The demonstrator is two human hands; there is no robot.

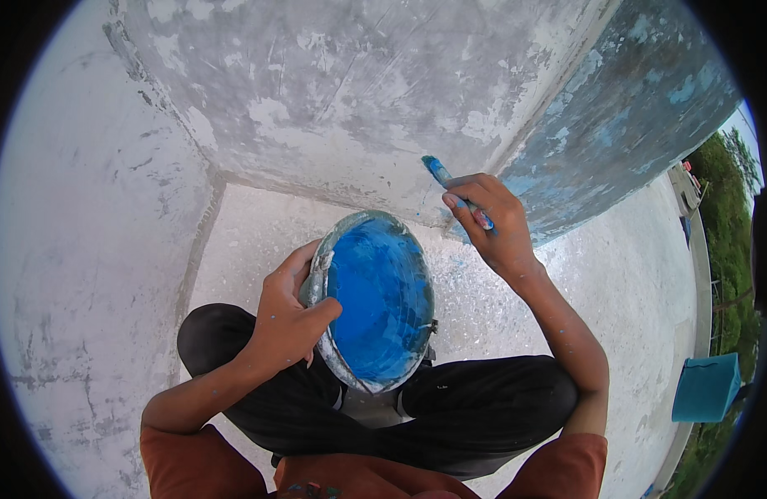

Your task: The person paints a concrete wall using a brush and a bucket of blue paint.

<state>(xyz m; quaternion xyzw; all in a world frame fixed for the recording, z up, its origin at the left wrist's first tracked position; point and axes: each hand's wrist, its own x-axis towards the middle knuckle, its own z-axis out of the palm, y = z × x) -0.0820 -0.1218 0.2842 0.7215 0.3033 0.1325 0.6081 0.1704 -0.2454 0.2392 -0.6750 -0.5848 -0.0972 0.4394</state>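
Note:
Between my knees is a paint bucket [426, 299] with blue paint [364, 299] inside and smears of it up the inner wall. My left hand [293, 309] grips the bucket's left rim, thumb over the edge, fingers mostly hidden behind it. My right hand [492, 218] holds a paintbrush [441, 173] up and to the right of the bucket. The brush's bristles are wet with blue-green paint and point up-left, in front of the grey wall [358, 93]; whether they touch it I cannot tell. Blue spots dot both hands.
Another wall face [626, 112], patchy with blue, meets the grey one at a corner on the right. A pale wall [96, 249] stands at left. The speckled floor [495, 312] runs right to a low ledge [701, 280], with a teal box-shaped object [704, 388] and trees beyond.

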